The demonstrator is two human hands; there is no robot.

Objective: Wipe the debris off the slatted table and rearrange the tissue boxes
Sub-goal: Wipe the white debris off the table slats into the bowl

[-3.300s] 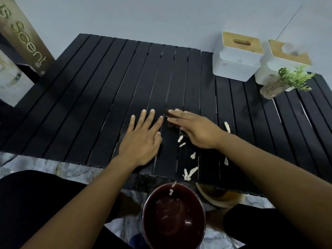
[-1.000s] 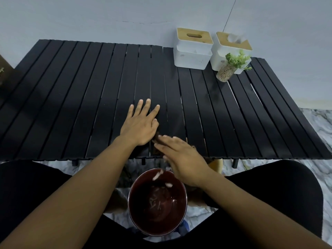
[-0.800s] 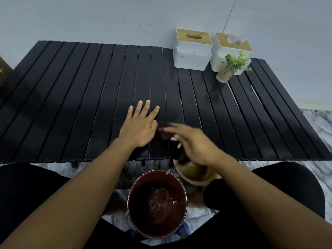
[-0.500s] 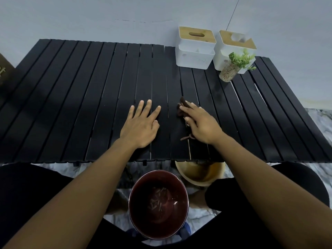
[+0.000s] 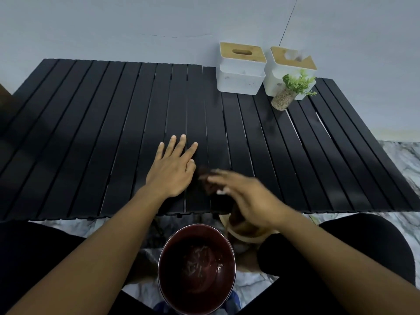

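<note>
Both hands are at the near edge of the slatted table [image 5: 91, 133]: the left hand [image 5: 171, 172] lies flat on its slats with fingers spread and straight, steadying it, while the right hand [image 5: 250, 201] is streaked with motion blur at that edge, over a dark cloth [image 5: 205, 178]. Whether the right fingers pinch the cloth or only press it flat I cannot tell. Half a second ago this hand and cloth sat farther up the table; now they have come back to its near edge, which reads as the end of a sweeping stroke. The pale debris that lay on the slats a few seconds ago no longer shows there, and pale bits [image 5: 195, 263] lie inside the dark red bowl [image 5: 175, 289] on the floor just below the table's near edge, beside a wooden bowl [image 5: 250, 237] half hidden under the right hand. I judge the wiping close to finished. The rearranging is not yet begun: the left tissue box [image 5: 240, 73] and the right tissue box [image 5: 292, 67] stand side by side at the table's far edge as before, a small potted sprig [image 5: 288, 94] in front of the right one.
</note>
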